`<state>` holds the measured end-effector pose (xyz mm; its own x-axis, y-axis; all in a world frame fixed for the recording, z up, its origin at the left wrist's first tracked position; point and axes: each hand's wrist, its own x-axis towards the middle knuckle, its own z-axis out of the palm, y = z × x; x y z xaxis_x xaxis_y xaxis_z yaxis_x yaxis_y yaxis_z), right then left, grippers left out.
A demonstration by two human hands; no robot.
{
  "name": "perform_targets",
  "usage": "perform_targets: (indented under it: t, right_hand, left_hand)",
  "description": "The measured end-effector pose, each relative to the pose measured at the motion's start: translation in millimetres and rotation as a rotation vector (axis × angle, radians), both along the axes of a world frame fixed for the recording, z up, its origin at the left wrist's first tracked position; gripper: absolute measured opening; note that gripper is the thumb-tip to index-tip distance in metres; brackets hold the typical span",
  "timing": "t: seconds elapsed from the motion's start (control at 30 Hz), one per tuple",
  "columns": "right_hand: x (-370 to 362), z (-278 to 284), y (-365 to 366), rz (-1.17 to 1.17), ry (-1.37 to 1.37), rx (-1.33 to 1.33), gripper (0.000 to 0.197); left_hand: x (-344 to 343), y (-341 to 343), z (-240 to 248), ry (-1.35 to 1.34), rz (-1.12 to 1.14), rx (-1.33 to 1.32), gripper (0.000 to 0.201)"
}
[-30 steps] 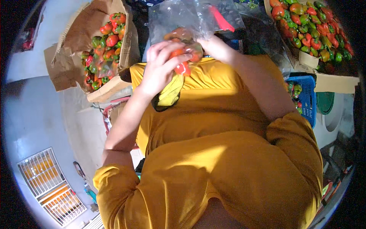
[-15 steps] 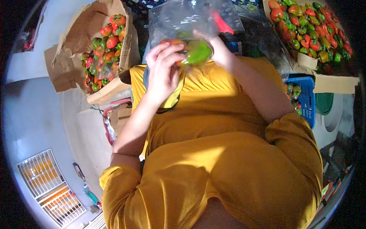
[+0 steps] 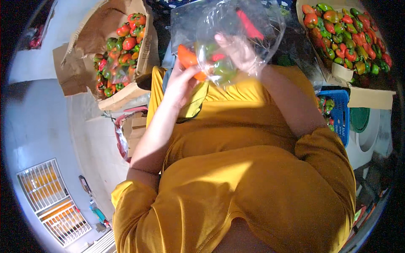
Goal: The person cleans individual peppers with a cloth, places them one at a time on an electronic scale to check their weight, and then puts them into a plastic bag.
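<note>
My left hand is closed around orange-red bell peppers, thumb on top. Beside them hangs a clear plastic bag, its film spread wide and shiny. A green bell pepper and a bit of red show through its lower part. My right hand is at the bag with its fingers stretched out; film overlaps it, and I cannot tell whether the hand is inside or behind. A long pinkish-red object shows through the film.
At the left stands an open cardboard box of red and green peppers. Another cardboard box, full of peppers, is at the right, with a blue plastic basket below it. Yellow-and-dark cloth lies by my left wrist.
My right hand has come away from the green pepper and its fingers have spread. The bag has opened out to the right around it. The orange-red peppers now show more in my left hand.
</note>
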<state>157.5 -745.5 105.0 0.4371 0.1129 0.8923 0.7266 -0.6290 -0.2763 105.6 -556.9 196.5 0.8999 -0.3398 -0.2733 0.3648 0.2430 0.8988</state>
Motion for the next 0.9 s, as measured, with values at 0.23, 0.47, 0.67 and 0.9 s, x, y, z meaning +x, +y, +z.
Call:
perform_targets:
  t: [0.23, 0.47, 0.67, 0.9]
  right_hand:
    - [-47.6, 90.9, 15.5, 0.644, 0.868, 0.329, 0.028]
    - [-54.4, 109.3, 26.5, 0.716, 0.651, 0.007, 0.034]
    - [-7.0, 49.1, -20.8, 1.038, 1.026, -0.148, 0.081]
    - [-13.2, 79.2, 0.2, 0.899, 1.318, -0.475, 0.05]
  left_hand:
    - [7.7, -5.3, -11.0, -1.248, -0.202, 1.074, 0.075]
    - [7.9, -15.7, -61.6, -0.818, -0.157, 0.551, 0.05]
    - [20.8, -33.3, -61.8, -0.848, -0.243, 0.658, 0.018]
    - [43.5, -39.0, -2.6, -1.59, -0.151, 0.852, 0.011]
